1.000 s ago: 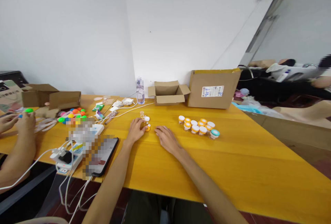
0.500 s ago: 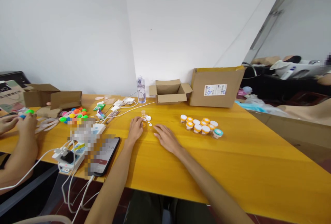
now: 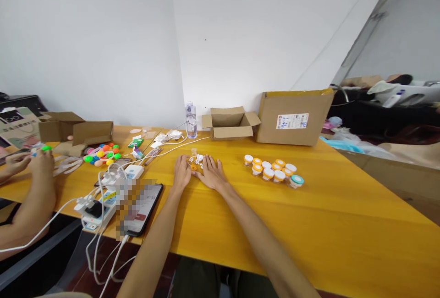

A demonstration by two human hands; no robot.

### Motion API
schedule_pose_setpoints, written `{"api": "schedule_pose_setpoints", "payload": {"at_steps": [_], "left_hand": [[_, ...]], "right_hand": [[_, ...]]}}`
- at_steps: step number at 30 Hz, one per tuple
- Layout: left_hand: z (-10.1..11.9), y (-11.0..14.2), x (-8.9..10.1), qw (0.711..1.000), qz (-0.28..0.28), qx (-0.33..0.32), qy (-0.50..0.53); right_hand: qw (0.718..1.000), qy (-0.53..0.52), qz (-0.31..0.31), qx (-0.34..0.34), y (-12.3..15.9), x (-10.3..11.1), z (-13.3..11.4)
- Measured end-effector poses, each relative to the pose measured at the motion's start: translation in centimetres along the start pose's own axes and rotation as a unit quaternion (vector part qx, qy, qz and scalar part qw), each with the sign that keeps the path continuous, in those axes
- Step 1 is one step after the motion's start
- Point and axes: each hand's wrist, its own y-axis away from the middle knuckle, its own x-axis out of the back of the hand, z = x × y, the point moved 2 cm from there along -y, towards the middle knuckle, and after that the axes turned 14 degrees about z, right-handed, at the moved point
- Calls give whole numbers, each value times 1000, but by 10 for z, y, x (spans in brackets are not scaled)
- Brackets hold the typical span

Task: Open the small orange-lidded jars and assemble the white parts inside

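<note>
Small white and clear plastic pieces lie on the table between my two hands, along with an orange ring-like cap. My left hand rests on the table at the left side of this little pile, fingers stretched forward. On the other side, my right hand lies flat with its fingers apart, its thumb close to the orange cap. Neither hand visibly holds anything. To the right stands a group of small clear jars with white and orange lids; one jar has a teal lid.
An open cardboard box, a large closed carton and a water bottle stand along the wall. A phone, a power strip and cables are at left. Beyond, another person's hands are near colourful balls.
My right hand has moved in to the left, up against the small pieces. My left hand stays about where it was, beside them. The whole view has shifted slightly.
</note>
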Motion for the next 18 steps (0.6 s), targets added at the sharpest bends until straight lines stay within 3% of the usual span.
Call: {"api": "schedule_pose_setpoints", "payload": {"at_steps": [8, 18], "left_hand": [[-4, -3, 2, 993, 62, 92, 48], [-10, -3, 0, 994, 63, 87, 38]], "right_hand": [[999, 3, -24, -26, -21, 1, -13], [999, -43, -18, 19, -40, -1, -16]]}}
